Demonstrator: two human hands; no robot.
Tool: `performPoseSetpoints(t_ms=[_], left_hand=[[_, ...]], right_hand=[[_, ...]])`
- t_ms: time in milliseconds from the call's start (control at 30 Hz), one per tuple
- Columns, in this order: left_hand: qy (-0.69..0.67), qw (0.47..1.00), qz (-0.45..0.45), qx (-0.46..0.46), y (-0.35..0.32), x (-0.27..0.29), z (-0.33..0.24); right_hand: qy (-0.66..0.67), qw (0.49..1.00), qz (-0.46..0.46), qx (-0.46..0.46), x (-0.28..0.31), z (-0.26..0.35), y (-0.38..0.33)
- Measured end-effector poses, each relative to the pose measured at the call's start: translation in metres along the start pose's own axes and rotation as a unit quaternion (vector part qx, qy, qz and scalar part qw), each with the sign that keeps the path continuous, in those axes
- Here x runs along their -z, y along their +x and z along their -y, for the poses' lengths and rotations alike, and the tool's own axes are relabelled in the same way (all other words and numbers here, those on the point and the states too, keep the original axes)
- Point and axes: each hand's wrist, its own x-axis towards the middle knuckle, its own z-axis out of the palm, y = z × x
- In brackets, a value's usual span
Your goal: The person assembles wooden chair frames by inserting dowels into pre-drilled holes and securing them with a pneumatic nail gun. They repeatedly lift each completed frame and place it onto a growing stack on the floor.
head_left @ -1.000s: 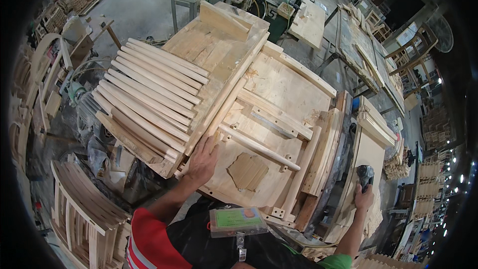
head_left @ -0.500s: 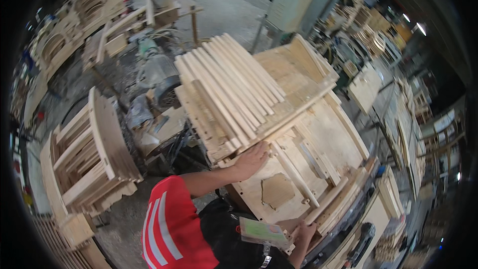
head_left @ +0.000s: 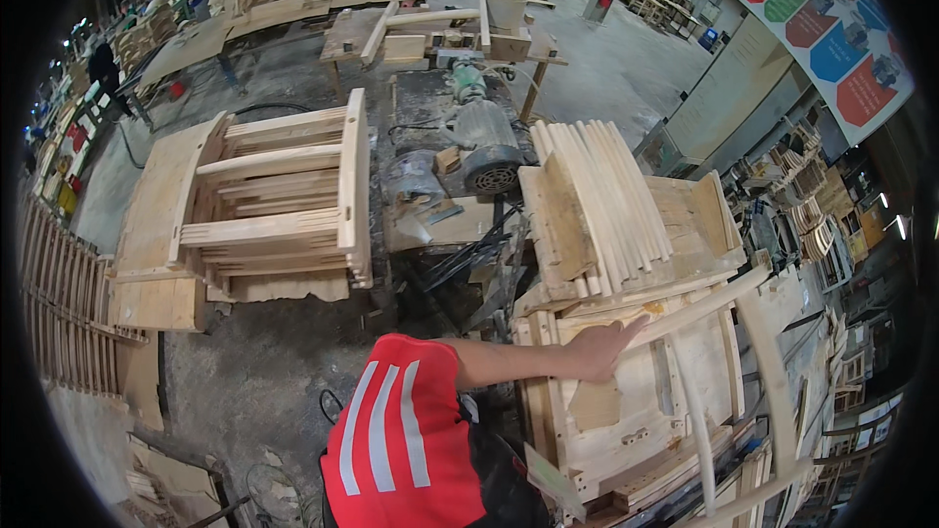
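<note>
A stack of assembled wooden frames (head_left: 264, 200) stands on the concrete floor (head_left: 254, 381) at left, beside a grey motor-driven machine (head_left: 484, 152). At right, a plywood jig (head_left: 626, 401) on the desk carries a bundle of curved pale slats (head_left: 597, 196). The person's left hand (head_left: 602, 347) lies flat on the jig just below the slats, fingers (head_left: 631, 330) stretched out and gripping nothing. The right hand is out of view.

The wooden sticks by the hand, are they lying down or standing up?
Lying down: the curved wooden slats lie stacked side by side atop the wooden jig, beyond the left hand.
</note>
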Motion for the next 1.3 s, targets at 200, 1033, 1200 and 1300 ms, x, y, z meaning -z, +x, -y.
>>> performPoseSetpoints(t_ms=[200, 1033, 1200, 1300], left_hand=[[-0.136, 0.975, -0.178, 0.003, -0.094, 0.058, 0.0], [-0.545, 0.784, -0.295, 0.023, -0.349, 0.311, 0.044], [-0.612, 0.742, -0.244, -0.124, -0.469, 0.398, 0.013], [-0.604, 0.713, -0.329, -0.135, -0.569, 0.418, 0.046]], right_hand=[[-0.073, 0.997, 0.007, 0.034, 0.03, 0.069, -0.041], [0.431, 0.648, 0.624, -0.07, -0.334, 0.34, -0.19], [0.394, 0.74, 0.541, 0.064, -0.381, 0.379, -0.197], [0.321, 0.741, 0.579, 0.111, -0.403, 0.411, -0.234]])
